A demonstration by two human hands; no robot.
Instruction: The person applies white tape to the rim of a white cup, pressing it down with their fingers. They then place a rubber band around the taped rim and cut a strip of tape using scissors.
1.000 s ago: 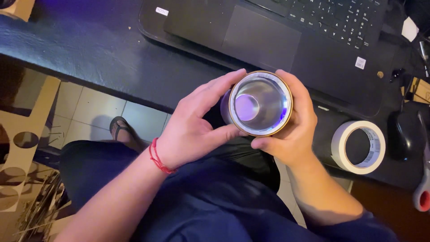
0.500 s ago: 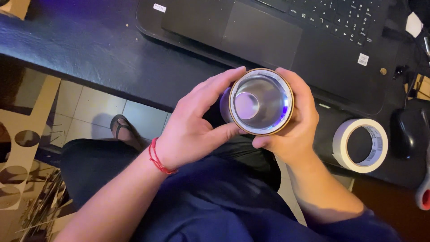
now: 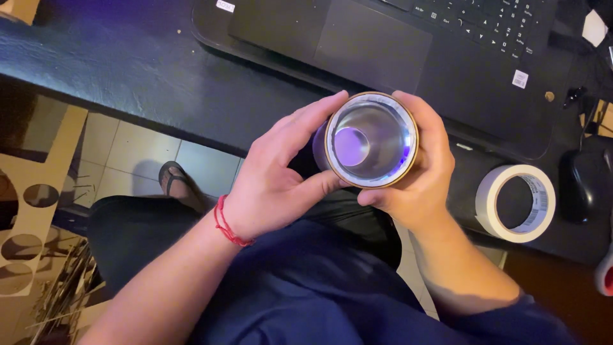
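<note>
I hold a short tube (image 3: 370, 139) with a shiny silver inside and a brown rim, its open end facing me. A violet glow shows at its far end. My left hand (image 3: 278, 179) wraps the tube's left side, thumb under the rim; a red string bracelet (image 3: 228, 223) sits on that wrist. My right hand (image 3: 421, 176) cups the right side, fingers curled over the top edge. The tube hangs over my lap, just in front of the dark desk's edge (image 3: 128, 76).
A black laptop (image 3: 408, 38) lies on the desk behind the tube. A roll of white tape (image 3: 516, 203) and a black mouse (image 3: 582, 185) sit to the right. Brown cut-out board (image 3: 32, 211) stands on the tiled floor at left, near my sandalled foot (image 3: 174, 182).
The hands and tube stay nearly still; the view has drifted slightly, so the tube sits a little higher and further right in the picture.
</note>
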